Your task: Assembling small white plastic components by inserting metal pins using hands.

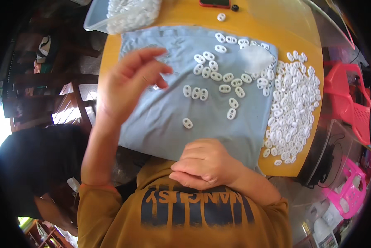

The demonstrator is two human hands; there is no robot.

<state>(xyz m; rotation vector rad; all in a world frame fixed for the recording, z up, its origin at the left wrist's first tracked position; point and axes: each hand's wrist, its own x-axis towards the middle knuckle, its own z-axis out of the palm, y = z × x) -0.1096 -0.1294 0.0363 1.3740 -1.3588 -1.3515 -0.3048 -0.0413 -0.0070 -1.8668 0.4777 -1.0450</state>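
Note:
My left hand (pixel 134 78) is raised over the left part of a grey-blue cloth (pixel 152 124), slightly blurred, its fingers bent but apart. A bit of something white shows just below its fingertips, mostly hidden. Close to my chest, at the cloth's near edge, my right hand (pixel 204 163) is closed with the fingers curled in; what it holds, if anything, is hidden. Several white oval two-holed plastic pieces (pixel 225 88) lie scattered on the cloth. A single such piece (pixel 187 122) rests nearest my right hand. Toward the far right lies a whitish round disc (pixel 255 59) among them.
A large pile of the same white pieces (pixel 293 111) covers the table's right side. A clear plastic bin (pixel 95 20) with a bag of white pieces (pixel 131 14) stands far left. A red-edged phone (pixel 214 3) lies at the far edge. Another person's arm (pixel 53 213) is at left.

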